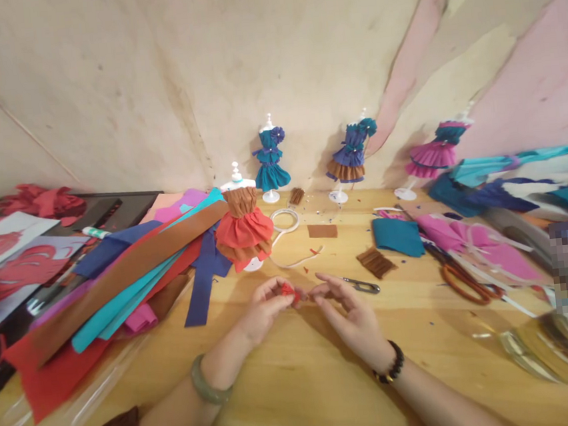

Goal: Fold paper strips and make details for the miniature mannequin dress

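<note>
Small and gathered, a piece of red fabric (288, 291) is pinched between the thumb and fingers of my left hand (267, 306). Just to its right, my right hand (346, 311) has its thumb and fingertips drawn together; whatever is between them is too small to make out. Both hands are above the wooden table (291, 386). Behind my left hand stands a mini dress form in a brown and red ruffled dress (244, 230). Thread snips (364, 285) lie beyond my right hand, near a folded brown fabric piece (376, 262).
Three more dressed mini forms stand along the wall, one in a teal dress (271, 160). Fabric strips (133, 268) pile up at left. Orange-handled scissors (466, 286), pink fabric (467, 239) and a glass jar (548, 348) lie at right. A tape roll (285, 221) sits behind.
</note>
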`<control>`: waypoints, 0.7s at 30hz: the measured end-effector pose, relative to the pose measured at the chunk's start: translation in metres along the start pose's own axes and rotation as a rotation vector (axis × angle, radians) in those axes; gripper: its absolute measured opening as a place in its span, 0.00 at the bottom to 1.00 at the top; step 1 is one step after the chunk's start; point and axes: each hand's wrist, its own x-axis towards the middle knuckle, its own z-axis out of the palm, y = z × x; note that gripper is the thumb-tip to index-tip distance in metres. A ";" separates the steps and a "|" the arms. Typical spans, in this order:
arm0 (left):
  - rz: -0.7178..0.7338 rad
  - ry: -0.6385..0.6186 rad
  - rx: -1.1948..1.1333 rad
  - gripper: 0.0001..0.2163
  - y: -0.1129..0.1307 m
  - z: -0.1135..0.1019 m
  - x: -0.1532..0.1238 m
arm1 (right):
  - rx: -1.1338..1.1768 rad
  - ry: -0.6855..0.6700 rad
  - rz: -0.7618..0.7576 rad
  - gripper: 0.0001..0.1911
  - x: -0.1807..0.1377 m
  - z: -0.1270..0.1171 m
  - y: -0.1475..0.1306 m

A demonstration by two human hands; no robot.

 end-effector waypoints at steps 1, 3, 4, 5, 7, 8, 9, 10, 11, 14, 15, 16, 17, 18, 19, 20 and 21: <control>-0.011 -0.007 -0.054 0.07 0.000 -0.001 0.000 | -0.136 0.017 -0.040 0.14 0.003 -0.007 0.003; -0.027 -0.005 -0.112 0.07 0.001 -0.001 0.001 | -0.418 -0.012 -0.120 0.12 0.010 -0.022 0.008; -0.032 -0.001 -0.121 0.07 0.001 -0.002 0.001 | -0.547 -0.045 -0.150 0.12 0.012 -0.029 0.011; -0.039 0.002 -0.124 0.07 0.002 -0.002 0.001 | -0.665 -0.077 -0.173 0.12 0.014 -0.035 0.013; -0.048 0.006 -0.121 0.07 0.002 -0.003 0.001 | -0.854 -0.121 -0.184 0.11 0.015 -0.044 0.015; -0.051 0.005 -0.121 0.07 0.002 -0.003 0.001 | -0.931 -0.136 -0.179 0.10 0.014 -0.046 0.015; -0.052 0.006 -0.125 0.07 0.003 -0.003 0.001 | -0.999 -0.150 -0.171 0.09 0.013 -0.048 0.014; -0.053 0.009 -0.131 0.07 0.003 -0.003 0.002 | -1.058 -0.163 -0.164 0.08 0.012 -0.048 0.013; -0.052 0.014 -0.139 0.07 0.003 -0.003 0.002 | -1.106 -0.175 -0.159 0.08 0.011 -0.048 0.012; -0.054 0.023 -0.160 0.07 0.003 -0.002 0.002 | -1.148 -0.213 -0.159 0.11 0.010 -0.048 0.011; -0.056 0.023 -0.161 0.07 0.003 -0.002 0.003 | -1.126 -0.215 -0.159 0.12 0.011 -0.049 0.011; -0.058 0.021 -0.160 0.07 0.003 -0.002 0.003 | -1.086 -0.202 -0.156 0.13 0.011 -0.049 0.012; -0.061 0.017 -0.157 0.07 0.003 -0.002 0.003 | -1.025 -0.176 -0.147 0.13 0.012 -0.049 0.012; -0.063 0.013 -0.153 0.07 0.003 -0.002 0.003 | -0.941 -0.137 -0.133 0.13 0.012 -0.048 0.012; -0.063 0.009 -0.149 0.07 0.003 -0.001 0.003 | -0.833 -0.093 -0.109 0.12 0.013 -0.047 0.011; -0.061 0.004 -0.143 0.07 0.003 -0.001 0.003 | -0.705 -0.056 -0.077 0.11 0.013 -0.045 0.009; -0.058 0.001 -0.135 0.07 0.003 -0.001 0.002 | -0.569 -0.036 -0.038 0.11 0.013 -0.042 0.007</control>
